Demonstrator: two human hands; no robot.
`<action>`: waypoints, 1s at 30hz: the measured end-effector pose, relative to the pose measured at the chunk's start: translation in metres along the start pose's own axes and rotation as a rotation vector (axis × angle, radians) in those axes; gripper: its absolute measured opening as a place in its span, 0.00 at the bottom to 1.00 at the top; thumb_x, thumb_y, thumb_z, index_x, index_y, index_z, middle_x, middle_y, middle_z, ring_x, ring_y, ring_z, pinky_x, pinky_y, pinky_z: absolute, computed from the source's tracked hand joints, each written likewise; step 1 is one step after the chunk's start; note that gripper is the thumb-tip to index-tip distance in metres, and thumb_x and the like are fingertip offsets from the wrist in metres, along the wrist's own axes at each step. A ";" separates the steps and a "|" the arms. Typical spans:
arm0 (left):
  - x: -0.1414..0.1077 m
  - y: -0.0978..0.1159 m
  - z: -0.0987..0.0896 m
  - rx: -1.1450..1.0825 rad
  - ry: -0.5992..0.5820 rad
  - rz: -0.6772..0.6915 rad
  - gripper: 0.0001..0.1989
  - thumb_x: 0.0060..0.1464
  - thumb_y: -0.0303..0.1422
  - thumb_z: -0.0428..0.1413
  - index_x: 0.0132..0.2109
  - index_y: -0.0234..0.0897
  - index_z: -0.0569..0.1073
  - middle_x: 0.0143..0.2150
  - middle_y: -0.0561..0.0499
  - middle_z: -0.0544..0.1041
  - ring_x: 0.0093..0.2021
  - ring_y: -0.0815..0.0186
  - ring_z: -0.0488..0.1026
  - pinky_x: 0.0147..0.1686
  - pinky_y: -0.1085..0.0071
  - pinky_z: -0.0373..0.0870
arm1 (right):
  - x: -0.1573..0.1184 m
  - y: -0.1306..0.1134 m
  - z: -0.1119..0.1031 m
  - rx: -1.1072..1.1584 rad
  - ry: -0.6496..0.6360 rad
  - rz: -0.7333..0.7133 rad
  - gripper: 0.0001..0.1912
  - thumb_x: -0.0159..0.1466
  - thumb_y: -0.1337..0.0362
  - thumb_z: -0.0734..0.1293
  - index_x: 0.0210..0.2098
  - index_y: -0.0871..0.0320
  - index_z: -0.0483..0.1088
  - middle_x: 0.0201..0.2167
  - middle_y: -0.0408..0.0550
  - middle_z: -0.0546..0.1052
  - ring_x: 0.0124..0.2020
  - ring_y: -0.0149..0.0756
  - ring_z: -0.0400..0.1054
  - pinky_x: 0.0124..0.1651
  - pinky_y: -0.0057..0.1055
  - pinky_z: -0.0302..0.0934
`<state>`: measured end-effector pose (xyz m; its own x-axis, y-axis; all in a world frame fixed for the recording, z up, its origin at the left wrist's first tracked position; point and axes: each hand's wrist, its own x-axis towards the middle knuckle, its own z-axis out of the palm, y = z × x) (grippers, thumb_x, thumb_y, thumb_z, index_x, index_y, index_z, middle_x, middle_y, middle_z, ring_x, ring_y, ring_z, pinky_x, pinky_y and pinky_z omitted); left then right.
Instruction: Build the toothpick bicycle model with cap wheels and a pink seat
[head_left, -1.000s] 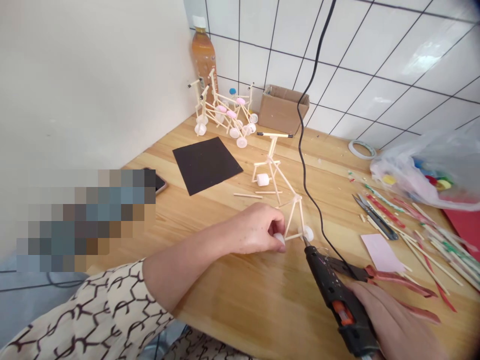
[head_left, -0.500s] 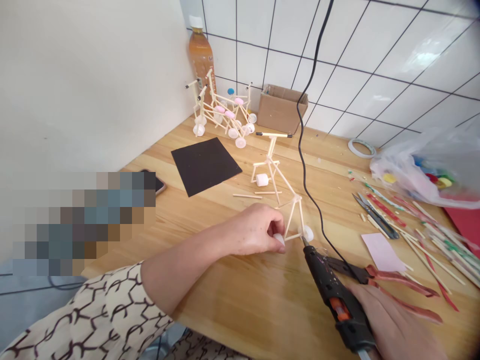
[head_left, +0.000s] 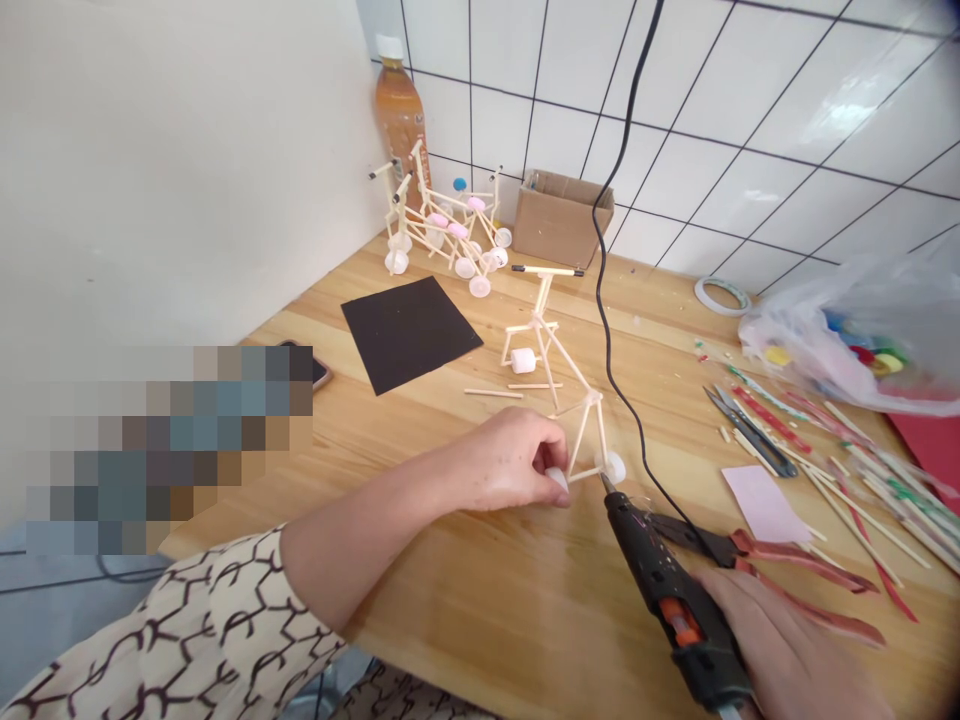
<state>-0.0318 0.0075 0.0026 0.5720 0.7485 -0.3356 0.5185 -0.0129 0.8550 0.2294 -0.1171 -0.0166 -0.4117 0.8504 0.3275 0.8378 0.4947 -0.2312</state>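
Observation:
My left hand point(head_left: 517, 460) pinches a small white bottle cap point(head_left: 556, 479) at the rear end of a little tricycle model point(head_left: 568, 355) built of thin wooden sticks. A second white cap point(head_left: 615, 466) sits on the other side of the rear axle stick. In my right hand point(head_left: 780, 640) is a black hot glue gun point(head_left: 667, 600) with an orange trigger. Its nozzle tip is at the axle's right end, beside that second cap. A white roller-like wheel point(head_left: 523, 360) is at the model's front, under a handlebar with dark ends.
Red-handled pliers point(head_left: 810, 575) lie beside the glue gun. Snips point(head_left: 750, 430), loose sticks and a pink paper point(head_left: 765, 503) are at right. A black square sheet point(head_left: 412, 333), finished stick models point(head_left: 442, 225), a cardboard box point(head_left: 562, 220) and a bottle point(head_left: 401, 110) stand farther back. A black cord point(head_left: 607, 300) crosses the table.
Both hands, the glue gun and the model hold almost the same positions. The whole view has shifted very slightly.

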 end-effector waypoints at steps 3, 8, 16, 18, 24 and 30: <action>0.000 0.001 0.000 -0.012 -0.002 -0.009 0.08 0.39 0.32 0.62 0.28 0.35 0.72 0.26 0.53 0.74 0.27 0.68 0.70 0.24 0.75 0.61 | 0.000 0.002 -0.002 -0.089 0.001 -0.157 0.20 0.53 0.67 0.59 0.44 0.57 0.70 0.33 0.49 0.80 0.30 0.43 0.76 0.31 0.31 0.71; -0.001 0.001 -0.001 0.005 0.002 0.023 0.08 0.39 0.32 0.62 0.28 0.36 0.72 0.27 0.54 0.74 0.27 0.69 0.70 0.25 0.75 0.62 | -0.007 0.004 -0.003 -0.117 -0.077 -0.123 0.20 0.55 0.65 0.60 0.47 0.58 0.68 0.39 0.52 0.79 0.37 0.45 0.75 0.37 0.32 0.72; 0.000 -0.003 0.001 0.013 0.006 0.033 0.08 0.40 0.34 0.62 0.29 0.36 0.72 0.27 0.53 0.75 0.28 0.69 0.70 0.25 0.74 0.62 | -0.010 0.016 -0.001 -0.036 -0.169 -0.110 0.21 0.56 0.62 0.62 0.50 0.58 0.67 0.43 0.53 0.78 0.40 0.43 0.75 0.43 0.32 0.70; 0.001 -0.004 0.001 0.003 0.004 0.019 0.09 0.40 0.34 0.62 0.30 0.36 0.72 0.28 0.53 0.75 0.28 0.69 0.70 0.25 0.74 0.62 | -0.007 0.025 -0.001 -0.018 -0.175 -0.224 0.22 0.56 0.66 0.63 0.50 0.56 0.67 0.41 0.49 0.78 0.37 0.38 0.76 0.40 0.25 0.70; 0.001 -0.003 0.001 -0.015 -0.007 0.003 0.08 0.40 0.34 0.62 0.30 0.36 0.72 0.29 0.52 0.76 0.28 0.68 0.70 0.26 0.74 0.62 | -0.004 0.028 0.004 0.045 -0.143 -0.230 0.23 0.53 0.64 0.66 0.49 0.56 0.68 0.40 0.49 0.78 0.35 0.39 0.76 0.36 0.24 0.70; 0.000 -0.001 0.000 -0.029 -0.023 0.003 0.08 0.41 0.34 0.61 0.31 0.36 0.72 0.30 0.51 0.76 0.29 0.68 0.71 0.26 0.74 0.62 | -0.001 0.019 0.006 0.086 -0.131 -0.185 0.19 0.54 0.65 0.65 0.46 0.57 0.69 0.37 0.47 0.79 0.32 0.39 0.76 0.32 0.24 0.70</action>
<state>-0.0324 0.0073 0.0014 0.5880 0.7331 -0.3418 0.4981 0.0048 0.8671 0.2435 -0.1070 -0.0267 -0.6029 0.7573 0.2512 0.7125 0.6527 -0.2575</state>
